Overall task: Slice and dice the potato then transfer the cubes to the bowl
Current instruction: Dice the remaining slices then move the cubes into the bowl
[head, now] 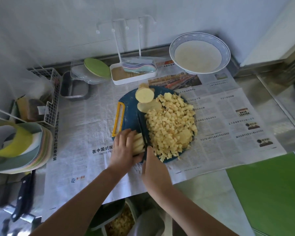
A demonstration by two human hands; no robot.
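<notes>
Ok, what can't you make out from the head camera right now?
Head view:
- The knife handle: hidden inside the right hand.
- The potato strips: near ends covered by the left hand.
- The bowl: cloudy liquid hides anything beneath.
- The container under the counter: blurred, crossed by both arms.

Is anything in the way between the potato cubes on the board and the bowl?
Nothing visible. Only flat newspaper lies between the cubes and the bowl; the white tray sits left of that path.
</notes>
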